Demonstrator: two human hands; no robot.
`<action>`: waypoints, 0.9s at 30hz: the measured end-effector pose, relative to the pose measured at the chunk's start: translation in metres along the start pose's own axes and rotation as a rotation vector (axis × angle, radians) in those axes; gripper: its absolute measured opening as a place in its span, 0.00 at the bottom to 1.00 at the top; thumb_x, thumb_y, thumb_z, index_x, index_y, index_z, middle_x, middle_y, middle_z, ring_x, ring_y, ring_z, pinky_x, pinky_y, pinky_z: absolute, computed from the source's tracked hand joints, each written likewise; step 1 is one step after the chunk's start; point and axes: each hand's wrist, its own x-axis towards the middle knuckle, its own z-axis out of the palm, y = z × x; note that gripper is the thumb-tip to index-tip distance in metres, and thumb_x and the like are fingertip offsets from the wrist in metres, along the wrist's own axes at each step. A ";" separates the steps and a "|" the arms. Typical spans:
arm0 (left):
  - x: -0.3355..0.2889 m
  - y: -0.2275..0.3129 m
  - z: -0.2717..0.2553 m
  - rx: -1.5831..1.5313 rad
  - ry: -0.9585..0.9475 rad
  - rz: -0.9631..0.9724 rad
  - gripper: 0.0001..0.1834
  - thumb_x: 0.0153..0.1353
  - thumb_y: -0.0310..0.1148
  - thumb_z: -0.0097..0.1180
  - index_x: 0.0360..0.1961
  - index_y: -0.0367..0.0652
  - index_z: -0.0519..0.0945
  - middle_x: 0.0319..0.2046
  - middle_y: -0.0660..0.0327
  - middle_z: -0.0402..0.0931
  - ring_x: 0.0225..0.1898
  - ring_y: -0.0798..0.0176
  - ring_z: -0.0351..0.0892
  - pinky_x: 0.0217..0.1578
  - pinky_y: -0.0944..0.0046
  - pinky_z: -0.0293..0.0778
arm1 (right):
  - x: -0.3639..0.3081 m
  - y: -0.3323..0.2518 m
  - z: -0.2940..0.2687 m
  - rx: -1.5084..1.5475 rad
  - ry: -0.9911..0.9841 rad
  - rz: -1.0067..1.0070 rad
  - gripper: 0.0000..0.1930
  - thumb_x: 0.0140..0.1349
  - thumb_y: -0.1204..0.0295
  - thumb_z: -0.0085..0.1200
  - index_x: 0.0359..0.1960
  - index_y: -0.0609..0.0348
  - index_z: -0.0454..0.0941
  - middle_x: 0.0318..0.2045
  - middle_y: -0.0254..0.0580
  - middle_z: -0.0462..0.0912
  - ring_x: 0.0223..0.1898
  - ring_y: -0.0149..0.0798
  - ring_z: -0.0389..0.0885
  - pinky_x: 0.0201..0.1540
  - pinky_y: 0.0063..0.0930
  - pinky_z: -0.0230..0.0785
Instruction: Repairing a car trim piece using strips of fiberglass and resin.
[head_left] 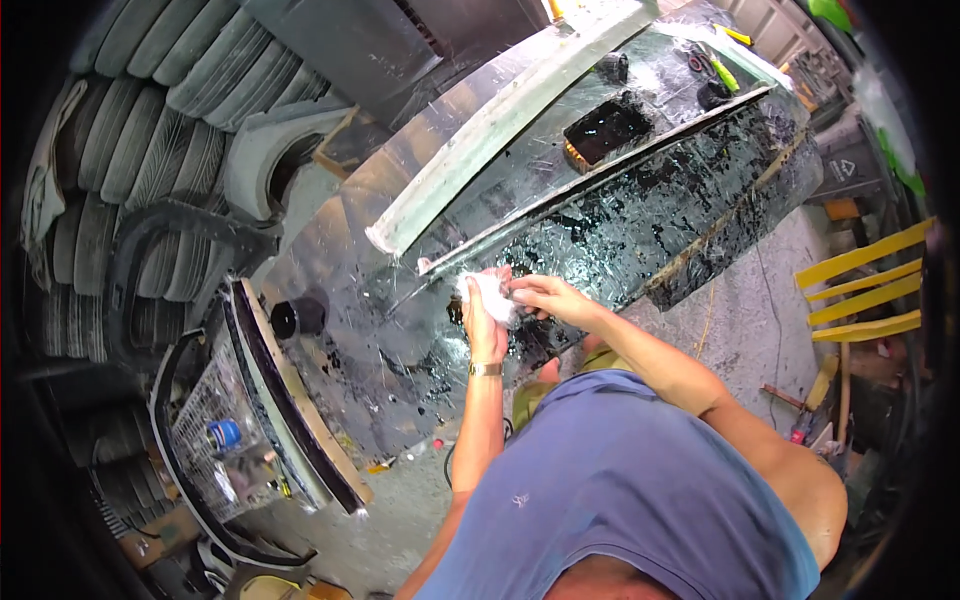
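A white, fluffy, fibrous wad rests in my left hand, whose fingers and thumb close around it above a wristwatch. My right hand meets the wad from the right, its fingers curled and pinching at that edge. Exactly what lies between those fingertips is partly hidden. Both hands are over the near side of a work table covered in dark, wet-looking smears and loose fibres. Just beyond my hands lies the end of a thin long strip.
A long pale curved panel lies across the table behind a black tray of dark liquid. Scissors and a green-handled tool lie far right. Curved trim pieces stand left, near stacked tyres. Yellow slats are at right.
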 end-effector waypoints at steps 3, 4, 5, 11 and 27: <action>-0.005 0.000 0.017 -0.101 0.085 0.013 0.24 0.72 0.47 0.36 0.49 0.34 0.71 0.45 0.50 0.78 0.46 0.57 0.78 0.52 0.59 0.71 | 0.013 0.018 0.008 -0.079 -0.011 -0.116 0.13 0.63 0.62 0.56 0.39 0.60 0.80 0.26 0.26 0.77 0.27 0.23 0.71 0.30 0.20 0.65; -0.006 -0.001 0.015 -0.108 0.090 0.021 0.24 0.72 0.47 0.36 0.49 0.34 0.71 0.45 0.50 0.78 0.46 0.57 0.78 0.52 0.59 0.71 | 0.008 0.014 0.014 -0.086 -0.020 -0.115 0.13 0.63 0.62 0.56 0.39 0.60 0.80 0.26 0.26 0.77 0.27 0.23 0.71 0.30 0.20 0.65; -0.008 -0.003 0.012 -0.103 0.082 0.041 0.24 0.72 0.48 0.36 0.48 0.34 0.72 0.45 0.50 0.78 0.46 0.57 0.78 0.51 0.59 0.72 | 0.003 0.009 0.018 -0.107 0.050 -0.138 0.12 0.62 0.63 0.56 0.36 0.61 0.80 0.24 0.30 0.79 0.25 0.26 0.73 0.29 0.23 0.66; -0.013 -0.013 0.008 -0.082 0.126 0.099 0.23 0.72 0.48 0.36 0.43 0.37 0.72 0.40 0.51 0.79 0.42 0.56 0.78 0.49 0.58 0.73 | -0.021 -0.025 0.036 -0.669 0.194 -0.228 0.08 0.59 0.68 0.55 0.31 0.61 0.76 0.27 0.54 0.79 0.29 0.55 0.78 0.33 0.43 0.69; -0.032 -0.055 0.075 -0.344 0.293 0.206 0.25 0.65 0.55 0.47 0.45 0.41 0.71 0.33 0.62 0.73 0.38 0.62 0.76 0.45 0.61 0.73 | -0.025 -0.014 -0.054 -0.121 -0.168 -0.132 0.08 0.63 0.68 0.54 0.30 0.59 0.78 0.20 0.27 0.74 0.19 0.21 0.68 0.20 0.17 0.62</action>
